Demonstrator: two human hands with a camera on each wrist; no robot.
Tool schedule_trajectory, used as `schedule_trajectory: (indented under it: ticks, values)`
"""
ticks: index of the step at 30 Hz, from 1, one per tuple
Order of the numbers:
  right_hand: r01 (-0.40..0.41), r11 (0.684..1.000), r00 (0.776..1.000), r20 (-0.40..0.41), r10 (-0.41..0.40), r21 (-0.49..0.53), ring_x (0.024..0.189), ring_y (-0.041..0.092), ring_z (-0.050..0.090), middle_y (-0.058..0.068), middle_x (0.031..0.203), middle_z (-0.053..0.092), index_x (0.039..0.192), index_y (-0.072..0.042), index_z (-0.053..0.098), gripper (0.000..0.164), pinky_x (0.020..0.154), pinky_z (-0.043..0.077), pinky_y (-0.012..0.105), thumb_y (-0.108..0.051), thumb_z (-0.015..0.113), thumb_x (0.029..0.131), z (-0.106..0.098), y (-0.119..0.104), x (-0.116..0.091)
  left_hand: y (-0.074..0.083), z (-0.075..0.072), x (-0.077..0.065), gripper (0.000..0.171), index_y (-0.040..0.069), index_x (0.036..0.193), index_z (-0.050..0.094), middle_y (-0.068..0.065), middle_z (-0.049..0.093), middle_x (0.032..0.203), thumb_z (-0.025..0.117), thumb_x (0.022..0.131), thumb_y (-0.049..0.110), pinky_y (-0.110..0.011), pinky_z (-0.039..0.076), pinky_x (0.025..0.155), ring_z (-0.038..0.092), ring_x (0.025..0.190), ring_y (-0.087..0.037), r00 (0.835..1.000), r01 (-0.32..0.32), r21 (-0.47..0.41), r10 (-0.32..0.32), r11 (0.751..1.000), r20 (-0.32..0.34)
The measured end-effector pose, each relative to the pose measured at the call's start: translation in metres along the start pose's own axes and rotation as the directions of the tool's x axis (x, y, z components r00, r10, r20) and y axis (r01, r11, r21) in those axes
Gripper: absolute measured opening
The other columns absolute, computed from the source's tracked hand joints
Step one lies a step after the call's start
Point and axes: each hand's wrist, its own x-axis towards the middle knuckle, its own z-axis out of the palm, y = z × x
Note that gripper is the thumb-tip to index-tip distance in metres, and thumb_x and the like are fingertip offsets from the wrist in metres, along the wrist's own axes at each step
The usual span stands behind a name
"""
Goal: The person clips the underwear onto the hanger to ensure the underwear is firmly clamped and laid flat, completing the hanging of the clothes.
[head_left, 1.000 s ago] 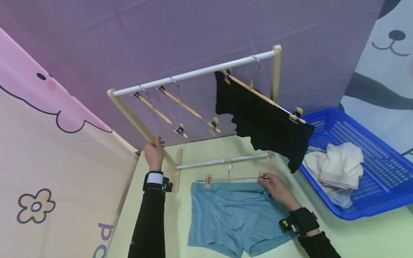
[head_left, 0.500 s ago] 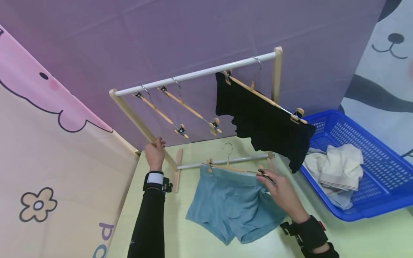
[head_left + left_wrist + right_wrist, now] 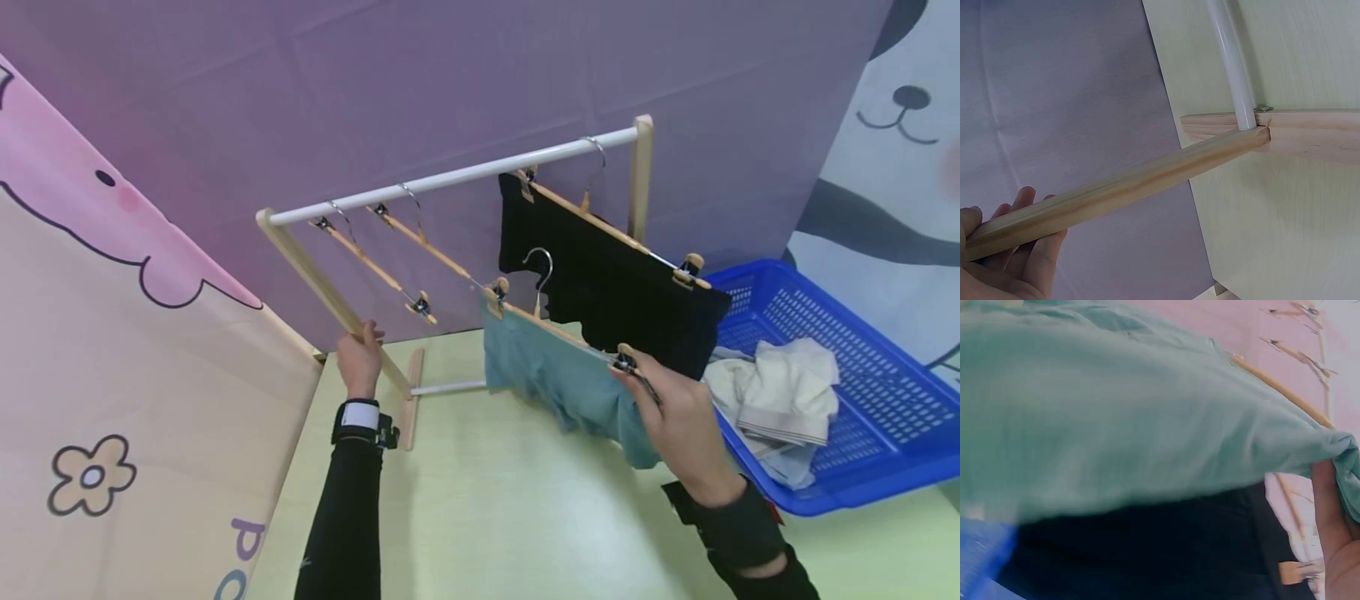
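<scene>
My left hand (image 3: 360,362) grips the left wooden post (image 3: 311,271) of a small clothes rack. In the left wrist view, the fingers wrap round that post. My right hand (image 3: 686,429) holds the right end of a wooden clip hanger (image 3: 558,332) with a metal hook. Teal boxer briefs (image 3: 558,379) hang from its clips, tilted and raised off the table in front of the rack. The hook stands below the white top rail (image 3: 465,173), overlapping a black garment (image 3: 611,267) in the head view. In the right wrist view, the teal cloth (image 3: 1147,412) fills much of the picture.
Two bare clip hangers, a left one (image 3: 367,265) and a second one (image 3: 427,242), hang on the rail. The black garment hangs at its right. A blue basket (image 3: 892,392) with light folded cloths (image 3: 780,392) stands to the right on the pale green table (image 3: 480,508).
My right hand has lifted the hanger with the teal boxer briefs off the table, up toward the rail and slightly right. My left hand stays on the post.
</scene>
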Motion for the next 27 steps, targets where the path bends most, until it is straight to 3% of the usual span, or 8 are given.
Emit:
schedule_trajectory:
  ticks: [2, 6, 8, 12, 14, 16, 23, 27]
  values:
    - [0.058, 0.998, 0.997, -0.045, -0.057, 0.007, 0.081, 0.027, 0.073, 0.015, 0.095, 0.075, 0.118, 0.004, 0.067, 0.025, 0.086, 0.042, 0.002, -0.010, 0.060, 0.099, -0.003, -0.003, 0.010, -0.001, 0.000, 0.000, 0.042, -0.001, 0.125, 0.063, -0.020, 0.072, 0.110, 0.047, 0.105, 0.034, -0.044, 0.055, 0.084, 0.069, 0.100, -0.035, 1.000, -0.002, 0.008, 0.002, 1.000, 0.000]
    - [0.136, 0.990, 0.982, -0.133, -0.138, -0.020, 0.081, 0.031, 0.072, 0.020, 0.096, 0.074, 0.116, 0.007, 0.068, 0.046, 0.087, 0.043, 0.004, -0.033, 0.048, 0.104, -0.007, -0.009, 0.028, -0.001, -0.001, 0.000, 0.042, -0.001, 0.124, 0.064, -0.021, 0.072, 0.110, 0.047, 0.105, 0.033, -0.044, 0.056, 0.083, 0.070, 0.099, -0.033, 1.000, 0.000, 0.015, 0.000, 1.000, -0.002]
    - [0.144, 0.989, 0.974, -0.168, -0.150, -0.044, 0.081, 0.033, 0.072, 0.021, 0.096, 0.074, 0.115, 0.008, 0.068, 0.047, 0.088, 0.046, 0.007, -0.033, 0.048, 0.104, -0.008, -0.014, 0.037, 0.000, -0.001, 0.000, 0.042, -0.001, 0.124, 0.064, -0.021, 0.071, 0.110, 0.047, 0.105, 0.033, -0.045, 0.056, 0.084, 0.070, 0.098, -0.034, 1.000, -0.001, 0.013, 0.001, 1.000, -0.002]
    - [0.127, 0.991, 0.970, -0.204, -0.135, -0.051, 0.083, 0.036, 0.072, 0.022, 0.098, 0.074, 0.115, 0.008, 0.068, 0.043, 0.081, 0.056, 0.030, -0.030, 0.051, 0.103, -0.012, -0.022, 0.054, 0.000, 0.000, 0.000, 0.041, -0.002, 0.122, 0.064, -0.021, 0.072, 0.109, 0.048, 0.105, 0.032, -0.046, 0.056, 0.085, 0.070, 0.098, -0.035, 1.000, -0.006, 0.006, 0.006, 1.000, -0.005]
    - [0.122, 0.991, 0.970, -0.207, -0.130, -0.047, 0.082, 0.037, 0.071, 0.022, 0.099, 0.073, 0.116, 0.007, 0.068, 0.037, 0.072, 0.055, 0.040, -0.023, 0.056, 0.100, -0.013, -0.026, 0.063, 0.000, 0.000, 0.000, 0.041, -0.002, 0.122, 0.063, -0.021, 0.071, 0.109, 0.049, 0.105, 0.032, -0.046, 0.056, 0.085, 0.069, 0.099, -0.036, 1.000, -0.007, 0.006, 0.007, 1.000, -0.004]
    - [0.127, 0.990, 0.971, -0.196, -0.136, -0.057, 0.083, 0.037, 0.072, 0.023, 0.100, 0.073, 0.118, 0.007, 0.067, 0.031, 0.069, 0.055, 0.044, -0.014, 0.061, 0.097, -0.012, -0.027, 0.071, 0.000, 0.000, 0.000, 0.041, -0.002, 0.123, 0.063, -0.021, 0.071, 0.110, 0.048, 0.105, 0.032, -0.046, 0.056, 0.086, 0.069, 0.099, -0.036, 1.000, -0.008, 0.006, 0.008, 1.000, -0.002]
    - [0.149, 0.985, 0.983, -0.098, -0.157, -0.085, 0.075, 0.031, 0.070, 0.021, 0.097, 0.073, 0.122, 0.004, 0.066, 0.034, 0.060, 0.052, 0.038, -0.002, 0.069, 0.089, -0.002, -0.024, 0.093, 0.000, -0.001, -0.001, 0.042, -0.001, 0.124, 0.063, -0.021, 0.071, 0.110, 0.047, 0.106, 0.032, -0.046, 0.055, 0.088, 0.069, 0.100, -0.035, 1.000, 0.007, 0.004, -0.007, 1.000, -0.008]
    - [0.141, 0.985, 0.987, -0.065, -0.149, -0.104, 0.059, 0.024, 0.063, 0.018, 0.078, 0.068, 0.112, 0.006, 0.065, 0.024, 0.051, 0.046, 0.033, -0.003, 0.069, 0.090, 0.002, -0.021, 0.091, 0.001, -0.002, -0.001, 0.041, -0.003, 0.122, 0.064, -0.022, 0.072, 0.109, 0.048, 0.105, 0.032, -0.046, 0.056, 0.086, 0.069, 0.099, -0.036, 1.000, -0.005, 0.005, 0.005, 1.000, -0.007]
